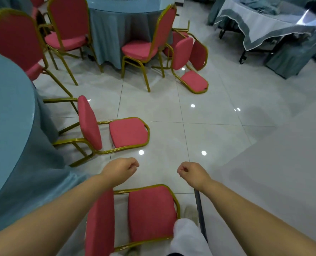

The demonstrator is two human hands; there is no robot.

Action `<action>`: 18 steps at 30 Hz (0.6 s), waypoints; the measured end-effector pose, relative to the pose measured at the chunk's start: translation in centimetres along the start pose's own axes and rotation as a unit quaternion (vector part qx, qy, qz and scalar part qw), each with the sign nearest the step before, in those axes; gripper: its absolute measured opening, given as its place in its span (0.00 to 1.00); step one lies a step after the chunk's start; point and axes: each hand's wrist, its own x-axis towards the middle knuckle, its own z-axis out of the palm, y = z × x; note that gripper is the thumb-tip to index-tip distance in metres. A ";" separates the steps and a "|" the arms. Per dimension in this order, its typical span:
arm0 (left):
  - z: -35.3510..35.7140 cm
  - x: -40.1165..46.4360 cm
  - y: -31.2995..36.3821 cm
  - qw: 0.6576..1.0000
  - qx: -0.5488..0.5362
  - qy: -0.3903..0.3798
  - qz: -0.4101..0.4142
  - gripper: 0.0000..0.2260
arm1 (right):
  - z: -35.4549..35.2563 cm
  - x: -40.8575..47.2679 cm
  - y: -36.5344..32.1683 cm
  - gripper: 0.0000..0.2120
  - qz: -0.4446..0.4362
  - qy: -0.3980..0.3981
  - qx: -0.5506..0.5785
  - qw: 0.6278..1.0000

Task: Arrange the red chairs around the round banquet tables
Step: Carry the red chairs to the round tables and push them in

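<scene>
On the glossy tiled floor (199,126), a tipped red chair (116,133) is seen on its back just ahead-left of the hands, beside the table (9,108), nearer the left hand (122,169). Both the left and the right hand (192,172) are clenched, empty.

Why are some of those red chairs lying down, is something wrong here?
Yes, several are tipped over. One chair lies on its back beside the near blue table, another lies below the person's hands, and a third has toppled by the far table. The rest stand upright.
</scene>
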 end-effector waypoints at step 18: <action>-7.0 24.7 6.3 0.931 -0.221 0.142 -0.254 0.07 | -19.0 35.3 -2.6 0.11 -0.182 -0.129 -0.207 0.952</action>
